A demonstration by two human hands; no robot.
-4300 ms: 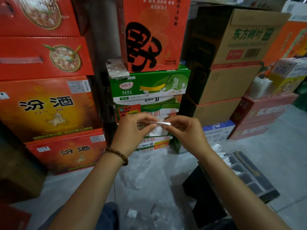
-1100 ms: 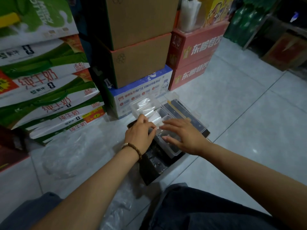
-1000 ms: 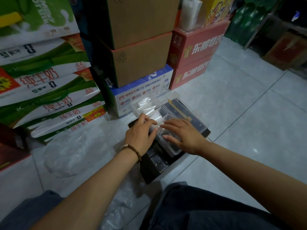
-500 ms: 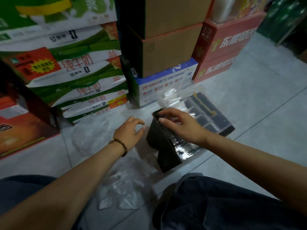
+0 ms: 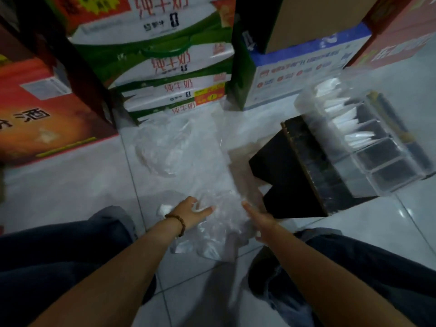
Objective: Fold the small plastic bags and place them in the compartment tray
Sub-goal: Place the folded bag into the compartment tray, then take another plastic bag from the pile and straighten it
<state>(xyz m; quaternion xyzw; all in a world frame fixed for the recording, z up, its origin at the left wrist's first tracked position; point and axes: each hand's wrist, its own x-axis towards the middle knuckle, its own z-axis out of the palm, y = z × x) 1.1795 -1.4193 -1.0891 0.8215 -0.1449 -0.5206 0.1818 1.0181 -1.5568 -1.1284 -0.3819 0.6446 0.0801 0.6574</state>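
From the head camera, our left hand [image 5: 191, 212] lay spread and unclenched on the loose pile of small plastic bags [image 5: 212, 232], nearer us and left of the compartment tray [image 5: 354, 156]. Our right hand [image 5: 259, 219] reached straight-fingered to the pile's tray-side edge, gripping nothing. Folded bags [image 5: 342, 119] sat in the tray's far compartments. We judged the film feather-light, limp, slippery and clingy, so best pinched at one bag's corner and peeled free.
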